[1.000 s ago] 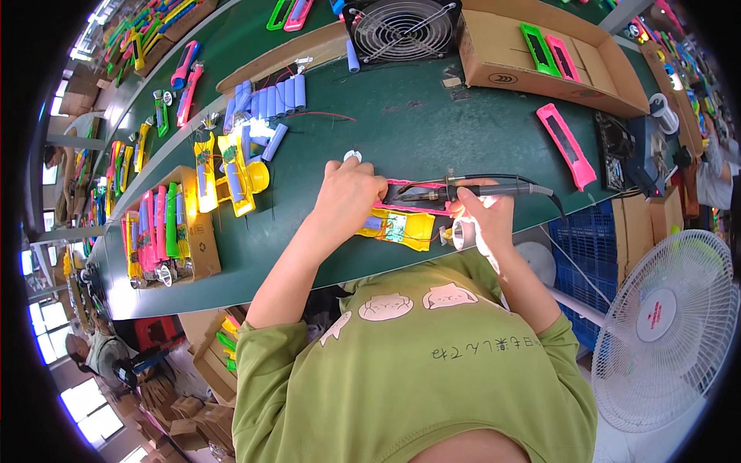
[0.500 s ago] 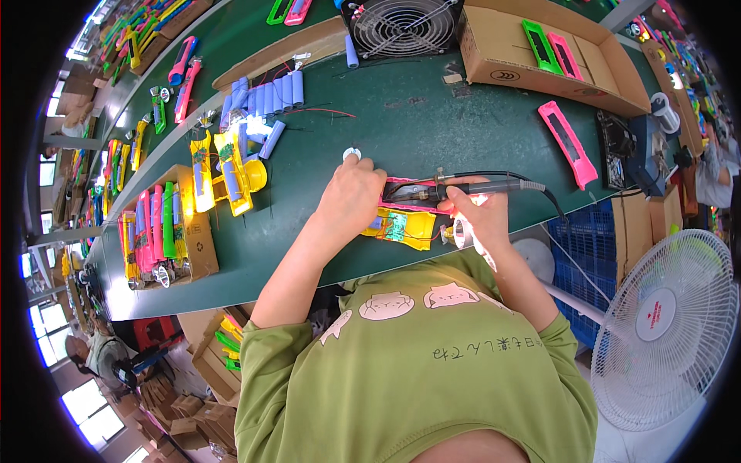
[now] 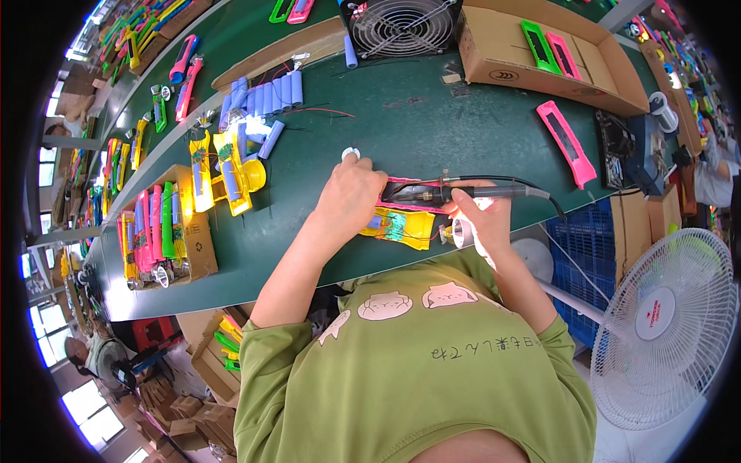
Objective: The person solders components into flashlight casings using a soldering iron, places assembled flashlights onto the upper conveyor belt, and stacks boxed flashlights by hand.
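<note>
Head view: coloured casings [image 3: 168, 220] are packed in the left carton [image 3: 203, 241], two in the right carton [image 3: 556, 93].
On the table [image 3: 463, 131], a pink shell [image 3: 413, 206] is pinched by the left hand [image 3: 353, 193], a soldering iron [image 3: 498, 191] held over it by the right hand [image 3: 485, 218]; little is changed from half a second ago.

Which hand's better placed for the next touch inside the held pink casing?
Likely the right hand: it holds the black corded tool, pointed left over the open pink casing. The left hand grips that casing's left end.
</note>
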Demonstrator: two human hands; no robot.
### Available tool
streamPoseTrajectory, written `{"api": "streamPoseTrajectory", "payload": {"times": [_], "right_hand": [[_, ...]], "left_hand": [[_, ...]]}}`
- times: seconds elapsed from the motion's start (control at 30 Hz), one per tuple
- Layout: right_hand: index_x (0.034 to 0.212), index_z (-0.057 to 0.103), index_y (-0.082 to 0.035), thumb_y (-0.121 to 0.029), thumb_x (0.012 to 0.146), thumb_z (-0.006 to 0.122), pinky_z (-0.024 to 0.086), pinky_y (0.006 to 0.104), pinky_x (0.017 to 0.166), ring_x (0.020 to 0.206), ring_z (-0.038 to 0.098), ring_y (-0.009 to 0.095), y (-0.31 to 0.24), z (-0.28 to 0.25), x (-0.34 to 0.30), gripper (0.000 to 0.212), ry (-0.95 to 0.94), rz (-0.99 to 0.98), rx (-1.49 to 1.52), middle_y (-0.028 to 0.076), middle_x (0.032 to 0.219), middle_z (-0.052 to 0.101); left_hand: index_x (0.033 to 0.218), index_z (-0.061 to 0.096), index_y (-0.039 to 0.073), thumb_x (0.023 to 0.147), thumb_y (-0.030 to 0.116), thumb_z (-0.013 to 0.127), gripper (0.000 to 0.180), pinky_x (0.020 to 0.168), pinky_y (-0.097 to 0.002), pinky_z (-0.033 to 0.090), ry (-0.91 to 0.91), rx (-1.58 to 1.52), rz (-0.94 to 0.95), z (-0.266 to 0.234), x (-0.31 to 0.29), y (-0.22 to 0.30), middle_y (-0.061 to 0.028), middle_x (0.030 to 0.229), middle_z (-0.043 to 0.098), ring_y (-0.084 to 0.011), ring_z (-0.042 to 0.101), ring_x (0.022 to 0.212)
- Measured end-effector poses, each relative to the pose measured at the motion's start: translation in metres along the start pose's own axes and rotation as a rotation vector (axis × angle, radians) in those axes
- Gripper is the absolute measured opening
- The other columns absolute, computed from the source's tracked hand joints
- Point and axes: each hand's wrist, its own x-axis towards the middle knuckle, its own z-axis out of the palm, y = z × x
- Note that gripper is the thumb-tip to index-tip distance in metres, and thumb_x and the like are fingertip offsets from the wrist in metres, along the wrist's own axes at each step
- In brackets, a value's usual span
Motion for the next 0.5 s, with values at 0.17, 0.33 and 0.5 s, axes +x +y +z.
{"api": "streamPoseTrajectory", "payload": {"times": [0.17,0.33,0.5], "right_hand": [[0.092,0.059,0.004,-0.003,0.080,0.062,0.049,0.0230,0.054,0.064,0.063,0.015,0.0013,0.0004,0.0014,0.014,-0.031,0.023,-0.083,0.010,0.077,0.064],[0.092,0.059,0.004,-0.003,0.080,0.062,0.049,0.0225,0.053,0.067,0.065,0.016,0.0003,0.0046,0.0008,0.014,-0.025,0.007,-0.113,0.010,0.078,0.064],[0.093,0.059,0.004,-0.003,0.080,0.062,0.049,0.0230,0.053,0.066,0.065,0.017,-0.0054,0.0012,0.0003,0.015,-0.032,0.046,-0.134,0.011,0.079,0.064]], "left_hand": [[0.070,0.062,0.003,0.069,0.002,0.055,0.007,0.069,-0.0359,0.044,0.008,-0.012,0.001,-0.0002,0.0002,-0.0004,-0.0115,0.070,0.053,-0.0280,0.051,0.078],[0.070,0.062,0.003,0.070,0.002,0.054,0.007,0.069,-0.0359,0.044,-0.002,-0.005,-0.003,-0.0009,0.0008,0.0006,-0.0121,0.070,0.053,-0.0284,0.051,0.078],[0.071,0.062,0.003,0.070,0.002,0.055,0.007,0.070,-0.0361,0.044,-0.008,0.024,0.014,-0.0011,0.0011,0.0011,-0.0125,0.071,0.054,-0.0287,0.051,0.078]]}}
